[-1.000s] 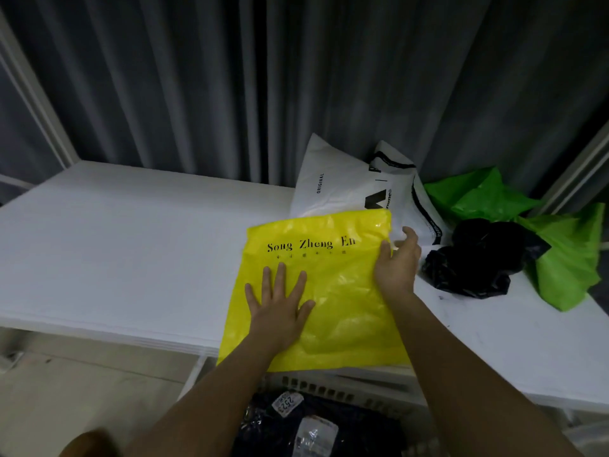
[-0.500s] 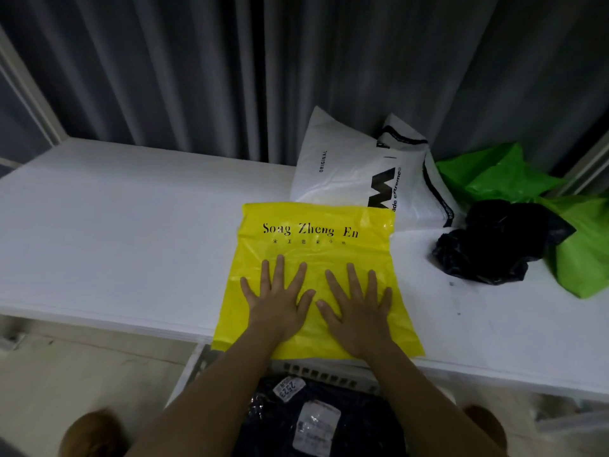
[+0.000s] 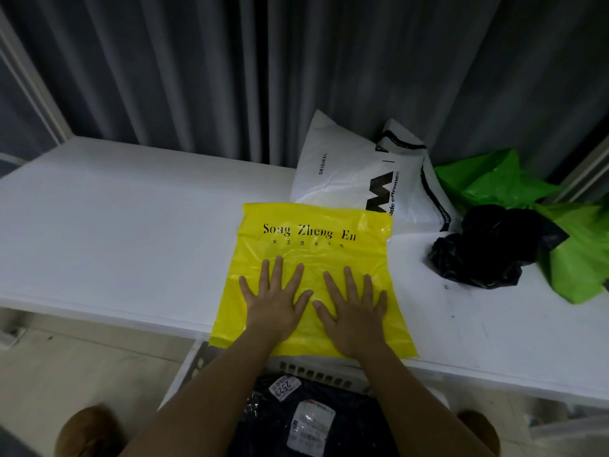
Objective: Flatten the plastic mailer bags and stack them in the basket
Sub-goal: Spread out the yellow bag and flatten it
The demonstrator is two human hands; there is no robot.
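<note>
Step in hand, I judge: flattening. Flat yellow plastic mailer bag with black lettering lies centre frame on white table, near edge overhanging. My left hand and right hand press it, fingers spread, pinching nothing.

Next: lift bag, lower into white slotted basket, bottom centre, holding dark packaged items.

Upper right: white printed mailer, crumpled black bag, green bags await. Nothing blocks path.

yellow mailer bag, black lettering
</note>
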